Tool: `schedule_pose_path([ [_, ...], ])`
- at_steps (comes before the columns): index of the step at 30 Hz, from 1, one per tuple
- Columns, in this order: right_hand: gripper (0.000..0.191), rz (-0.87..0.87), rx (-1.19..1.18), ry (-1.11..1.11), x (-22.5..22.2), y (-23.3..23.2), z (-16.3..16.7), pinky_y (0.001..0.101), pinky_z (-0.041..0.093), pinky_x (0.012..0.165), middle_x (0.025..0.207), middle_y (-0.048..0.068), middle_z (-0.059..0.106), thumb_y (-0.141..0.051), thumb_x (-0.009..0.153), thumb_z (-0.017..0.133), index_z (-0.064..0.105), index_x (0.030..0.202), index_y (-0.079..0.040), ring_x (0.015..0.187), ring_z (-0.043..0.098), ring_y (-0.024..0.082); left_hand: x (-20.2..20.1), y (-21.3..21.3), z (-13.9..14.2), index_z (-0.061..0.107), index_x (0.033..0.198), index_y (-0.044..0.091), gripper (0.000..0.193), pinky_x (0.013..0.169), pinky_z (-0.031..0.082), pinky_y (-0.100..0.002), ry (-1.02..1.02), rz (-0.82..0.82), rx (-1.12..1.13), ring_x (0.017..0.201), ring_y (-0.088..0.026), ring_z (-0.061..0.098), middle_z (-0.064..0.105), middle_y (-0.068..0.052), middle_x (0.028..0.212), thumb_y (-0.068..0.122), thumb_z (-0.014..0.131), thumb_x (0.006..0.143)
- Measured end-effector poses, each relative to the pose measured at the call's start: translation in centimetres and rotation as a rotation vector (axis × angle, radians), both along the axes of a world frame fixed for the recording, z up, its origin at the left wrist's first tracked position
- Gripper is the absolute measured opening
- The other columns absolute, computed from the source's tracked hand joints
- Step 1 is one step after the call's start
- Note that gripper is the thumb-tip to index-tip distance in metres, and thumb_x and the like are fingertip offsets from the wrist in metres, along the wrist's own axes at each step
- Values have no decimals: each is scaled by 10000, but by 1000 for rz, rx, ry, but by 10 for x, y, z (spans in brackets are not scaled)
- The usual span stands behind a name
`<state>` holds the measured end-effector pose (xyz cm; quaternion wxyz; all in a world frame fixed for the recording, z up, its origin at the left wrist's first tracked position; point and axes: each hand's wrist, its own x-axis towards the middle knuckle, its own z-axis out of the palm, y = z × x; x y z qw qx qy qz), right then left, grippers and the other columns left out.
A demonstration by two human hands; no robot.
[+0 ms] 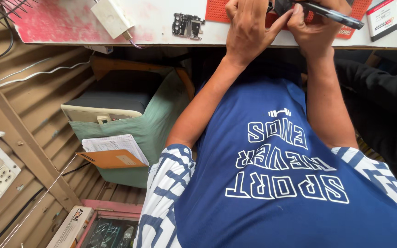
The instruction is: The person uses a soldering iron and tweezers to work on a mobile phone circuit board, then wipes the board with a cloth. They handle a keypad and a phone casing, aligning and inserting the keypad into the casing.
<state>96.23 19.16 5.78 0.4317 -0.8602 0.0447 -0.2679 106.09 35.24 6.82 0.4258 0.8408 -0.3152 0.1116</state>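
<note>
While the camera looks straight down the person's chest, a blue shirt with white lettering and striped white sleeves fills the lower right of the view. Above it runs the white table, its edge crossing the top of the picture, with pink stains at the left. Under the table, to the left, sits a box draped in green cloth, and a stack of papers on an orange folder leans against its front. On the table lies a red mat, partly covered by the hands. The left hand is curled over the mat's edge, fingers bent and closed, touching the right hand. The right hand grips a dark phone, held tilted just above the mat, at the top edge of the view. Left of the hands lie a white charger and a small metal part, well apart from the phone.
</note>
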Motion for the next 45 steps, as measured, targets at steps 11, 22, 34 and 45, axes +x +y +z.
schedule_pose_path([
  [11, 420, -16, 80, -101, -2, 1, -14, 309, 599, 886, 1102, 172, 592, 157, 968, 701, 398, 1242, 58, 1009, 668, 179, 0, 0, -2, 546, 1037, 91, 458, 747, 327, -412, -10, -16, -8, 787, -198, 505, 519, -25, 861, 438, 805, 887],
  [22, 225, -42, 260, 21, -10, -1, -23, 317, 607, 940, 1107, 112, 680, 168, 1015, 667, 564, 1193, 74, 1020, 710, 186, -1, 1, -4, 543, 1067, 98, 452, 755, 330, -406, -7, -11, -17, 794, -188, 507, 518, -14, 866, 430, 795, 892],
  [34, 157, -74, 280, 10, -12, -10, -40, 281, 508, 740, 916, 76, 637, 201, 979, 641, 566, 960, 64, 807, 628, 142, -4, 0, -12, 541, 1018, 105, 443, 716, 331, -420, -22, -2, 8, 769, -194, 514, 512, -17, 843, 444, 795, 891],
  [45, 160, -90, 316, 19, -12, -14, -37, 282, 495, 689, 819, 46, 623, 134, 1014, 635, 552, 913, 41, 718, 598, 121, -5, -1, -16, 577, 1102, 67, 494, 741, 353, -400, -8, -15, 36, 783, -188, 544, 555, -30, 866, 465, 792, 903],
])
